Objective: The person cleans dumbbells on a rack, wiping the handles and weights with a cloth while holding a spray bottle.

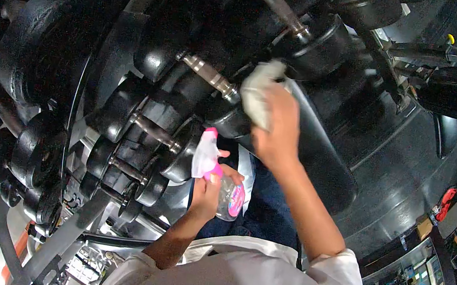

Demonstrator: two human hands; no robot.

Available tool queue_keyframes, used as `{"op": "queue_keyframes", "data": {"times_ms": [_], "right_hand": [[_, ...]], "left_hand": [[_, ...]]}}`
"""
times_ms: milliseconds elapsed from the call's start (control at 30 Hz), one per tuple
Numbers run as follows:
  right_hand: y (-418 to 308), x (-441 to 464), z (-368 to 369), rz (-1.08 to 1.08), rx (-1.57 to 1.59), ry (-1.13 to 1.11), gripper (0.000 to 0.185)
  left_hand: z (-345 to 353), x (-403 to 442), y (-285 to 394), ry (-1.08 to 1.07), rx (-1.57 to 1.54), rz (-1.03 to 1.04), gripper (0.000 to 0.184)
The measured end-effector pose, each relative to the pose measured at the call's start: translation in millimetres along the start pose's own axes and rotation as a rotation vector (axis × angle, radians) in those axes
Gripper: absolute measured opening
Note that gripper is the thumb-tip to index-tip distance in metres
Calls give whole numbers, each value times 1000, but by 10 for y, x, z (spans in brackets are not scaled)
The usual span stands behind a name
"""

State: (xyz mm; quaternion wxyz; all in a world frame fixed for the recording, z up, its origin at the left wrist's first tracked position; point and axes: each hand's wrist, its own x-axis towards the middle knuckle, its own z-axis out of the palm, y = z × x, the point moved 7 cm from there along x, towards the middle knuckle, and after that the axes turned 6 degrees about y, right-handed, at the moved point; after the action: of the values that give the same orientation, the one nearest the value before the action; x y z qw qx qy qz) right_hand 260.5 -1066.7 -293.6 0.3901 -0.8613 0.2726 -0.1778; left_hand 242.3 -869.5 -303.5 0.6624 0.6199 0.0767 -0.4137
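Note:
In the head view, my left hand point(210, 191) is wrapped round a clear spray bottle point(226, 198) with a white and pink trigger head and a pink label. My right hand point(279, 128) grips a whitish cloth point(259, 90), blurred by motion. The cloth is at the end of a black dumbbell point(232, 120) on the rack; whether it touches the dumbbell I cannot tell. That dumbbell's metal handle point(209, 74) shows to the left of the cloth. Just above is another dumbbell with a metal handle point(283, 14).
Smaller dumbbells point(149, 131) line the rack toward the lower left. More dumbbells point(34, 146) sit on another tier at the left. A black padded bench point(323, 152) lies right of my right arm. Gym equipment point(443, 88) stands at the upper right.

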Motion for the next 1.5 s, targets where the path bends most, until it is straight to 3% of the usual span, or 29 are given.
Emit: {"op": "queue_keyframes", "data": {"times_ms": [33,100,167,233,367,433,500,567,633,700,767,833,900,967,1000,1100,1133,1267,1367,1500], "right_hand": [[-184,79,189,-69,-98,-170,46],[-512,13,432,-259,-223,-206,31],[-608,0,746,-378,-286,-430,20],[-626,2,925,-481,-336,-628,17],[-623,165,1288,-451,-476,-840,18],[-649,176,1492,-468,-704,-921,21],[-631,135,1571,-449,-760,-910,21],[-568,101,1558,-430,-809,-907,23],[-574,116,1234,-442,-375,-853,26],[-514,315,897,-439,-147,-724,28],[-429,688,643,-330,-253,-590,30],[-191,1022,589,-41,-197,-453,30],[-215,1147,726,-52,-245,-412,31],[-248,1146,996,173,-48,-212,35],[-168,1020,1182,302,76,-199,40],[-92,949,1347,331,-104,-508,41],[-91,963,1273,332,-103,-507,41],[-187,884,970,-44,-248,-696,32],[-562,473,715,-264,-131,-603,34],[-681,349,703,-261,-202,-388,44]], "left_hand": [[-5,-20,74,25,0,6,71],[-58,-29,142,39,-66,19,72],[-177,-19,149,72,-86,35,71],[-260,13,228,117,-165,40,58],[-393,57,215,165,-117,72,56],[-384,82,244,153,-99,101,55],[-432,102,274,236,12,97,68],[-456,119,283,224,-28,133,67],[-483,104,284,209,-28,151,66],[-547,88,254,210,-53,135,66],[-616,73,202,213,-63,102,67],[-730,65,165,216,-70,126,68],[-803,73,139,265,-114,86,69],[-841,77,132,265,-126,79,69],[-864,75,134,266,-130,74,69],[-861,79,197,223,-151,57,69],[-878,63,210,223,-149,57,69],[-933,102,191,169,-96,62,65],[-961,144,107,130,-96,76,60],[-997,140,53,132,-56,54,64]]}}
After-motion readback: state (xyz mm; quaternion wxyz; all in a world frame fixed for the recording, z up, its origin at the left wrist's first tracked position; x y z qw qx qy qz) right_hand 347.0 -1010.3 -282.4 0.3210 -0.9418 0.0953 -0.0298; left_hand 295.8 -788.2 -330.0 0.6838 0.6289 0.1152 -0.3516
